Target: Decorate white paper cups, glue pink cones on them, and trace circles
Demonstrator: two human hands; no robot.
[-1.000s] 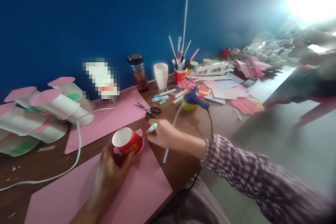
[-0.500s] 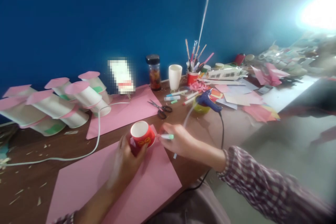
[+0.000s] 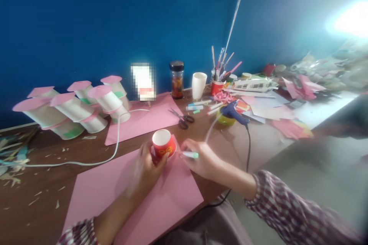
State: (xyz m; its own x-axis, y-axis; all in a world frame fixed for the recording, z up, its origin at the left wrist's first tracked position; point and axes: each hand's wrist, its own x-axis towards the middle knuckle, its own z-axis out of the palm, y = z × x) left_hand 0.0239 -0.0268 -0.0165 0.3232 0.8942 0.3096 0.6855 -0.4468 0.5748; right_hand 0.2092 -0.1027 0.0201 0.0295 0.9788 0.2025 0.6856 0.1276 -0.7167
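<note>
A red paper cup (image 3: 163, 146) with yellow markings stands upright on a pink sheet of paper (image 3: 138, 199). Wrapped round its left and front side is my left hand (image 3: 148, 162), thumb against the cup wall. To the right of the cup, my right hand (image 3: 198, 157) is closed on a marker (image 3: 190, 154) with a pale green end. The marker's tip is hidden by my fingers, close to the cup's base and the paper. Behind the hands lie scissors (image 3: 182, 118) with black handles, partly on a second pink sheet (image 3: 138, 122).
Stacked white cups with pink tops (image 3: 77, 118) stand at the left. A white cable (image 3: 86, 164) crosses the table. A blue glue gun (image 3: 234, 113) rests on a yellow roll at right. Behind are a lidded jar (image 3: 176, 80), a white cup (image 3: 199, 85) and a red pen cup (image 3: 217, 87).
The view has shifted slightly left, so everything appears further right. My left hand still holds the cup, and my right hand still grips the marker beside it.
</note>
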